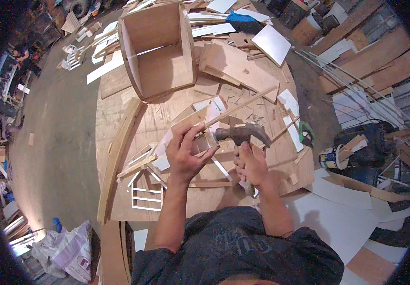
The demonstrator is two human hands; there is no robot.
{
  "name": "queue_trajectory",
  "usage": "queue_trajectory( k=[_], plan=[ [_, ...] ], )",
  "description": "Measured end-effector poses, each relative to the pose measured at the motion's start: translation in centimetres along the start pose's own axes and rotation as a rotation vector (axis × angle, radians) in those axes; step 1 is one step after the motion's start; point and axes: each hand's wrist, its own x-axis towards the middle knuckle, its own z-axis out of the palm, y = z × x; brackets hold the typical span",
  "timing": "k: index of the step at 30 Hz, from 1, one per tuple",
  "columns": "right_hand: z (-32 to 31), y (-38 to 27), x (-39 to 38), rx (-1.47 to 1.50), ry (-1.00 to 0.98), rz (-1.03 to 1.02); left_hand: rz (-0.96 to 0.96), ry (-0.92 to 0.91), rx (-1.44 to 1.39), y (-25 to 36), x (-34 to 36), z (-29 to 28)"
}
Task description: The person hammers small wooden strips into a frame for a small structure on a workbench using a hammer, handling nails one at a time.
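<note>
My left hand (186,156) grips a small pale wooden block (201,142) above a plywood worktop (115,126), its thumb and fingers around the piece. My right hand (250,166) is closed around the handle of a claw hammer (243,133), whose striking face is at the block's right side; whether they touch I cannot tell. Behind my hands lie a long thin wood strip (252,99), white offcuts and several small loose bits. A small white ladder-like frame (147,206) lies left of my left forearm, and a long timber piece (117,171) runs along the worktop's left side.
An open plywood box (162,71) stands at the back left, boards (271,42) behind it. A green-handled tool (306,135) is at the right edge. A tub (333,158), rods and panels crowd the right. A sack (62,249) lies lower left. A person (22,59) is at far left.
</note>
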Motion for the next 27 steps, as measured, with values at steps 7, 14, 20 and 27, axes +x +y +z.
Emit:
queue_trajectory(
  k=[7,14,20,27],
  plan=[
    [-0.3,-1.7,-0.3,0.086,-0.097,0.050,0.005,0.018,0.006,-0.1,-0.3,0.4],
    [0.4,-2.2,-0.2,0.103,-0.143,0.082,0.022,0.027,-0.020,0.1,-0.3,0.3],
    [0.5,-2.2,-0.2,0.135,-0.160,0.093,0.015,0.004,-0.036,-0.1,-0.7,0.3],
    [0.5,-1.4,-0.1,0.199,-0.113,0.155,0.085,0.003,-0.007,0.2,-0.5,0.1]
  ],
)
